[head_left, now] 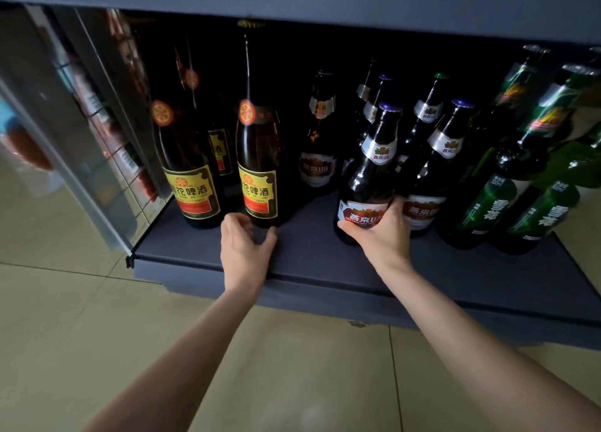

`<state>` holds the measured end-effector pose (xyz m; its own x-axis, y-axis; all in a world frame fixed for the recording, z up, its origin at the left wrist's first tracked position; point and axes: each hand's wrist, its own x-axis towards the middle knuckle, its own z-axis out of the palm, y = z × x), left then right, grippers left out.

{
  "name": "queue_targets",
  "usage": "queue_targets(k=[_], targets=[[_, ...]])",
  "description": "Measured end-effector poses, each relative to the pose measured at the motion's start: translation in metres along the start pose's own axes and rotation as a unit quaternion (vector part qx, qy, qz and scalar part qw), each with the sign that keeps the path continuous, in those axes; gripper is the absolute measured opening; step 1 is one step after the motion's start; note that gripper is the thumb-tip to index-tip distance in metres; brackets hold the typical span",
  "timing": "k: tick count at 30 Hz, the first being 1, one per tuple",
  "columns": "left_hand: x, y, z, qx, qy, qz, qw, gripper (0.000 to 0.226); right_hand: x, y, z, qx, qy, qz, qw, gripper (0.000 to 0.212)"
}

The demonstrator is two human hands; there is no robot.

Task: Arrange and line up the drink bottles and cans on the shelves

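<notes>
Bottom shelf (pixel 325 252) of a dark blue-grey cabinet, standing on a pale tiled floor (pixel 81 317), with a glass side panel (pixel 97 138) at left. Right: green bottles (pixel 507 197) stand packed together at the shelf's right end. Centre: a cluster of dark brown bottles with silver neck foil (pixel 432 158), several rows deep; one similar bottle (pixel 317 145) stands apart, further back and to the left. Left: tall amber bottles with yellow labels (pixel 192 174), two at the front and at least one behind. Right hand (pixel 380 229): its fingers and thumb curl round the label of the foremost dark brown bottle (pixel 370 177), which tilts slightly and stands at the front of the cluster. Left hand (pixel 244 239): its fingers are loosely curved and hold nothing, reaching towards the base of the second tall amber bottle (pixel 258 164), just short of the glass; whether they touch it cannot be told.
</notes>
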<state>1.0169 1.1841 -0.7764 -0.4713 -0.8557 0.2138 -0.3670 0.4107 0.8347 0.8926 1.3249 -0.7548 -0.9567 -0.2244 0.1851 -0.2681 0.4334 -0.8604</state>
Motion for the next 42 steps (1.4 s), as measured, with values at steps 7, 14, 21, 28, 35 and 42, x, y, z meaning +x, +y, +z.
queue_targets(k=[7, 14, 21, 28, 35, 42], targets=[[0.037, 0.004, 0.007, -0.044, -0.101, -0.014, 0.994, 0.092, 0.010, -0.021, 0.021, -0.019, -0.096, -0.010, 0.995, 0.076], [0.041, -0.001, 0.012, -0.044, -0.070, 0.000, 0.997, 0.085, 0.011, -0.027, 0.036, -0.024, -0.128, -0.026, 0.991, 0.079], [0.038, 0.003, 0.024, -0.021, 0.011, -0.025, 0.999, 0.082, 0.003, -0.035, 0.052, -0.036, -0.081, -0.019, 0.996, 0.082], [0.039, 0.005, 0.026, -0.001, 0.019, -0.036, 0.999, 0.084, 0.004, -0.040, 0.057, -0.032, -0.064, -0.001, 0.997, 0.084], [0.036, -0.015, 0.006, 0.049, -0.056, 0.032, 0.997, 0.084, 0.006, -0.028, 0.043, -0.023, -0.121, -0.008, 0.992, 0.079], [0.034, -0.016, 0.005, 0.059, -0.047, 0.026, 0.997, 0.080, 0.003, -0.030, 0.048, -0.025, -0.107, -0.020, 0.994, 0.073]])
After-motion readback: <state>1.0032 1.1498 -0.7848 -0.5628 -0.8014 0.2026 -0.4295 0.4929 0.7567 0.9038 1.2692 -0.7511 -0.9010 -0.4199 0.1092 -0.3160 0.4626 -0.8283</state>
